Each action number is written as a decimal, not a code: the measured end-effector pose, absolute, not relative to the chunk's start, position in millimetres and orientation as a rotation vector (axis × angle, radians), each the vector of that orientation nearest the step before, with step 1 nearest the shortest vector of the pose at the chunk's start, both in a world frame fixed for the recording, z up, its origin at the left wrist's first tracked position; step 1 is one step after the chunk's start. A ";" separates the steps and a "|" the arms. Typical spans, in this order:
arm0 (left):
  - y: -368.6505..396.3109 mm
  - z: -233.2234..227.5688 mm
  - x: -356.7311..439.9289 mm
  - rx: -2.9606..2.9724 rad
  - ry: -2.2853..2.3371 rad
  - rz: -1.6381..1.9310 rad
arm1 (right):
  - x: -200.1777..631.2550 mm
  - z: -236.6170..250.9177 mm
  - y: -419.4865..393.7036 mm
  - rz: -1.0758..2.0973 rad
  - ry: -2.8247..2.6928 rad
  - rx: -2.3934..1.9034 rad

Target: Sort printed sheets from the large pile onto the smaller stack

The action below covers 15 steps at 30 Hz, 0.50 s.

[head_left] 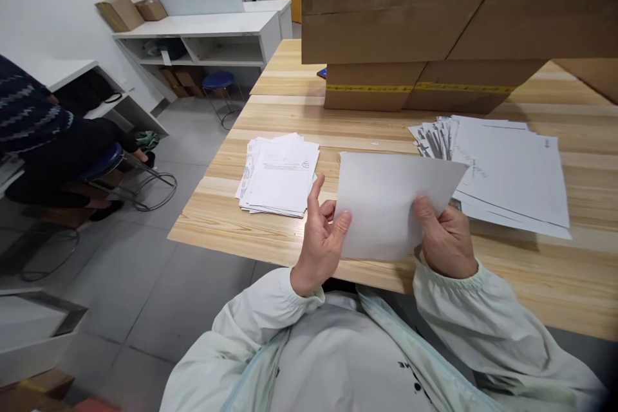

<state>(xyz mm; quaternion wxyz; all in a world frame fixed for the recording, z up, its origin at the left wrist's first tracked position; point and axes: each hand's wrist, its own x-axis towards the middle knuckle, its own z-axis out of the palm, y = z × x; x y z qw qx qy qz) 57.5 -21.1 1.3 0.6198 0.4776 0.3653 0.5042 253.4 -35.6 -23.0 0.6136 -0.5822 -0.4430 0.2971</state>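
One paper sheet [379, 199], pinched in the right hand [448, 239], is above the near edge of the wooden table [270, 114]; the left hand [318, 246], forefinger raised, meets its left side, grip unclear.

One plain white sheet [379, 199] is held tilted over the table [217, 206].

White shelf unit [203, 24] with two cardboard boxes [120, 13] on top, blue stool [218, 80] nearby.

Hands [318, 244] [448, 243] apart (left forefinger [315, 193] upright)
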 end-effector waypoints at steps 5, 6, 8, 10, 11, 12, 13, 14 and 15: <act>-32.0 -15.8 55.9 1.171 0.881 1.135 | 255.3 -30.3 -48.4 0.460 -1.238 -1.313; -34.3 -17.0 55.6 1.171 0.903 1.146 | 256.7 -30.2 -49.9 0.484 -1.279 -1.336; -38.0 -18.3 54.6 1.134 0.936 1.148 | 260.8 -28.1 -50.9 0.620 -1.325 -1.422; -39.7 -19.9 52.8 1.095 0.953 1.108 | 265.8 -25.4 -50.7 0.835 -1.328 -1.493; -39.7 -21.1 51.7 1.093 0.957 1.068 | 268.5 -24.6 -50.6 0.946 -1.316 -1.509; -39.0 -22.7 50.8 1.098 0.956 1.004 | 271.3 -24.4 -50.8 1.046 -1.302 -1.521; -37.7 -24.4 50.0 1.094 0.946 0.906 | 274.4 -24.6 -51.3 1.129 -1.294 -1.530; -35.6 -26.4 49.8 1.067 0.933 0.789 | 278.1 -24.8 -52.0 1.195 -1.304 -1.536; -32.9 -28.3 50.0 1.018 0.920 0.670 | 282.7 -24.6 -52.7 1.218 -1.327 -1.543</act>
